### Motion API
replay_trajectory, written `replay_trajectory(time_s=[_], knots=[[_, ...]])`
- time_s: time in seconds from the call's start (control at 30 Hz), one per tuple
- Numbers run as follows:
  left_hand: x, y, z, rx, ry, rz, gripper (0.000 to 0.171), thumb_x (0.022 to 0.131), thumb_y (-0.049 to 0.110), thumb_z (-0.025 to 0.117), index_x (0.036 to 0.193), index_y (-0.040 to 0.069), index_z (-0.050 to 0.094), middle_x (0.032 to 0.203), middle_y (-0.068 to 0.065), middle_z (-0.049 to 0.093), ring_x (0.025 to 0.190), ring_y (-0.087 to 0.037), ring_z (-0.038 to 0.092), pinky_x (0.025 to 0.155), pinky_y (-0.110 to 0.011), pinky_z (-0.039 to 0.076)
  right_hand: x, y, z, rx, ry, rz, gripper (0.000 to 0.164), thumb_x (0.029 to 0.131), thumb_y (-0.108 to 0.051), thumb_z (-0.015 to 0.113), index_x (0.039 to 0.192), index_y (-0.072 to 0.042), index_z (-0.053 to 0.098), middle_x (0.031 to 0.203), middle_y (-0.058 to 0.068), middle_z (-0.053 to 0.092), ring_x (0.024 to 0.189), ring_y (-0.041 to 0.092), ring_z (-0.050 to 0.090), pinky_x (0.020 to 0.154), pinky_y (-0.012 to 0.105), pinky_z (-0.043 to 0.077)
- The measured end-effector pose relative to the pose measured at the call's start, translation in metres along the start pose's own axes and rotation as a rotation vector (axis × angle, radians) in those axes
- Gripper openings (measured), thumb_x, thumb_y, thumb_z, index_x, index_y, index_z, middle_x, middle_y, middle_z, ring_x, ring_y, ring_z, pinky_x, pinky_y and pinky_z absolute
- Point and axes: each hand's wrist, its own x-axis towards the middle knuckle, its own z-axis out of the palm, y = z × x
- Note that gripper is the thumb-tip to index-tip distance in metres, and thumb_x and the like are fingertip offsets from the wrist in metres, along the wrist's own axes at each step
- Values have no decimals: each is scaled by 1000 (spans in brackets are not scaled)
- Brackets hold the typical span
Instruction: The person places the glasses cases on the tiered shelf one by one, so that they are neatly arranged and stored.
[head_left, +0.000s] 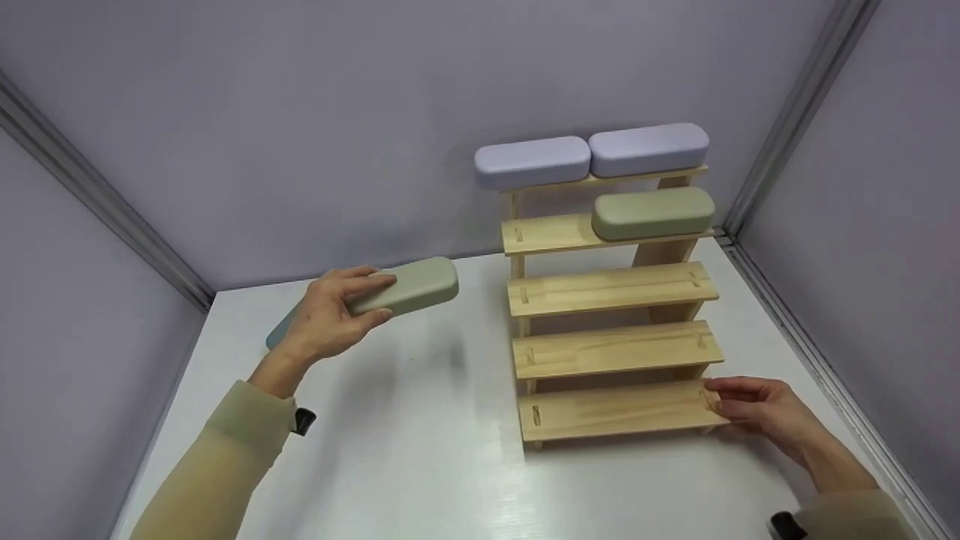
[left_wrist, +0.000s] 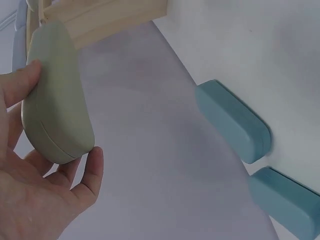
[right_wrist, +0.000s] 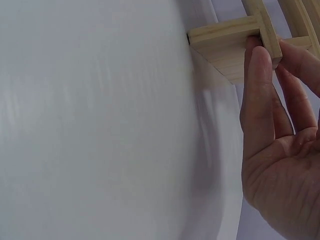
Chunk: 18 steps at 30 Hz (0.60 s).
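Observation:
My left hand grips a pale green glasses case by its left end, holding it above the table left of the stand. Closed and slightly tilted, the same case fills the hand in the left wrist view. At the lower right, my right hand pinches the right end of the bottom step of a tiered wooden stand. In the right wrist view, thumb and fingers lie around that step's end. Another green case sits on the right half of the second step from the top.
Two lavender cases lie side by side on the top step. Two teal cases rest on the white table near its back edge, mostly hidden behind my left hand in the head view. Grey walls border the table.

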Motion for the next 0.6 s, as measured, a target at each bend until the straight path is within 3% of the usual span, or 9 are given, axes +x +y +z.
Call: replay_trajectory(time_s=[0.37,0.6], knots=[[26,25,-7,-6,-16,61,48,94,15,89,141,18,80,154,-19,71,138,-43,65,106,-58,57,0,0,1,17,0,-15,37,106,0,71,125,-27,86,119,-23,84,98,3,80,82,27,69],[49,48,-3,6,-33,109,51,92,16,91,142,18,80,155,-17,71,138,-42,66,110,-60,57,1,1,1,8,14,0,36,106,-1,72,126,-28,86,119,-24,84,98,3,80,82,27,69]])
